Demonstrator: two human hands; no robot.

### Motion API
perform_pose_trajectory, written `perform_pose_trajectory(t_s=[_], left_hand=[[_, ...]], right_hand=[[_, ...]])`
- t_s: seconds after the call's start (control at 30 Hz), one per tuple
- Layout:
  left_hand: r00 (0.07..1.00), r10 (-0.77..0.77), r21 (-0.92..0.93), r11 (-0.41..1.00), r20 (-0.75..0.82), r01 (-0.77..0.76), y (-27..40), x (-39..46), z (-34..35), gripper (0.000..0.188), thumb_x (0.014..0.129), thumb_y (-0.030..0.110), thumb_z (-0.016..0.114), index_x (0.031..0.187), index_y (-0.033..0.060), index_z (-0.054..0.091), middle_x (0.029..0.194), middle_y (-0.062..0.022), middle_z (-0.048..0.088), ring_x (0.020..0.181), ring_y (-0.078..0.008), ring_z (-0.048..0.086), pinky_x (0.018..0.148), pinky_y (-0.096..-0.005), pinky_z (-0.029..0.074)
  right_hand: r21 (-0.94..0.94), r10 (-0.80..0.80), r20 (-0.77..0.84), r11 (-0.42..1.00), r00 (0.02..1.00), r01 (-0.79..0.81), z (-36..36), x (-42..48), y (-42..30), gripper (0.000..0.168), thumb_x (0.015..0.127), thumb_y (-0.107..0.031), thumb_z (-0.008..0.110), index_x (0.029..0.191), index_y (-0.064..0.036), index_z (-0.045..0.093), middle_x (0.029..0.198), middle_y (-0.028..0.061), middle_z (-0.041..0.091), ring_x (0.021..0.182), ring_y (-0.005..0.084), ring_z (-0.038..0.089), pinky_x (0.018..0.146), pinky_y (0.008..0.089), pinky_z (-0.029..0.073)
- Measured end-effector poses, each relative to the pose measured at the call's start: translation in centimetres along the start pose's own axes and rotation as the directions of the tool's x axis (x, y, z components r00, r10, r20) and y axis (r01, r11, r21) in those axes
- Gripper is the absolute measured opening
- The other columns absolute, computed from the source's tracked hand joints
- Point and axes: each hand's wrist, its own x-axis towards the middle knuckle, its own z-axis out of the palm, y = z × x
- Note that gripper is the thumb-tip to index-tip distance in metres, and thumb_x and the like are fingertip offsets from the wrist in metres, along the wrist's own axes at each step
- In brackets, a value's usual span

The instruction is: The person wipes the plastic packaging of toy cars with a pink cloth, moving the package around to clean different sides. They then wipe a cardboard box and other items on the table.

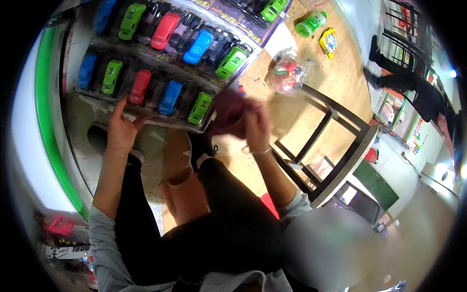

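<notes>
A tiered display box of toy cars (146, 54), in blue, green and red under clear plastic, stands tilted before me. My left hand (123, 130) holds its lower front edge, with a fingertip just below a red toy car (140, 87). Bunched in my right hand (258, 126) is a maroon cloth (228, 114), blurred by motion, at the box's right corner beside a green toy car (200, 108). Part of that corner is hidden behind the cloth.
A green bottle (311, 24), a yellow snack packet (328, 43) and a clear bag with red contents (288, 73) lie on the wooden floor board at right. A dark-framed table (328, 124) stands nearby. Another person (412, 84) is at far right.
</notes>
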Motion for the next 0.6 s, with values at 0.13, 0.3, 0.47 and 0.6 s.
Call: perform_pose_trajectory(t_s=[0.13, 0.3, 0.47, 0.6], left_hand=[[0.999, 0.000, 0.041, 0.999, -0.042, 0.002, 0.3, -0.1, 0.5, 0.038, 0.087, 0.028, 0.054, 0.119, 0.0098, 0.048, 0.118, -0.0079, 0.048, 0.107, -0.0250, 0.049, 0.084, -0.0419, 0.049], [1.000, -0.013, 0.001, 1.000, 0.010, 0.013, 0.3, 0.1, 0.6, 0.037, 0.087, 0.028, 0.054, 0.119, 0.0114, 0.048, 0.116, -0.0066, 0.050, 0.106, -0.0245, 0.050, 0.084, -0.0417, 0.049], [0.998, 0.011, 0.008, 1.000, 0.059, -0.012, 0.1, 0.6, -1.1, 0.037, 0.086, 0.028, 0.054, 0.119, 0.0123, 0.048, 0.115, -0.0053, 0.050, 0.106, -0.0238, 0.050, 0.084, -0.0427, 0.047], [0.999, 0.032, 0.039, 0.999, 0.005, -0.032, 0.0, 0.0, -0.5, 0.041, 0.087, 0.029, 0.054, 0.121, 0.0084, 0.045, 0.115, -0.0114, 0.048, 0.108, -0.0289, 0.048, 0.088, -0.0482, 0.046]], right_hand=[[-0.407, -0.514, -0.131, 0.807, 0.848, 0.427, 0.1, 7.3, -3.3, 0.033, 0.084, -0.008, 0.053, 0.115, 0.001, 0.048, 0.097, 0.0175, 0.054, 0.090, 0.0272, 0.055, 0.079, 0.0350, 0.044], [-0.436, -0.387, -0.008, 0.831, 0.922, 0.345, 3.8, 5.9, 0.1, 0.028, 0.080, -0.001, 0.049, 0.108, 0.003, 0.048, 0.111, 0.0243, 0.045, 0.094, 0.0394, 0.050, 0.080, 0.0403, 0.044], [-0.412, -0.303, 0.257, 0.825, 0.918, 0.388, 1.2, 2.2, 0.9, 0.023, 0.078, -0.004, 0.048, 0.100, -0.001, 0.055, 0.103, 0.0198, 0.052, 0.092, 0.0374, 0.052, 0.077, 0.0399, 0.046], [-0.239, -0.330, 0.025, 0.915, 0.944, 0.326, -2.3, 4.3, -5.4, 0.018, 0.072, -0.005, 0.053, 0.087, -0.004, 0.062, 0.092, 0.0117, 0.058, 0.088, 0.0306, 0.052, 0.075, 0.0382, 0.044]])
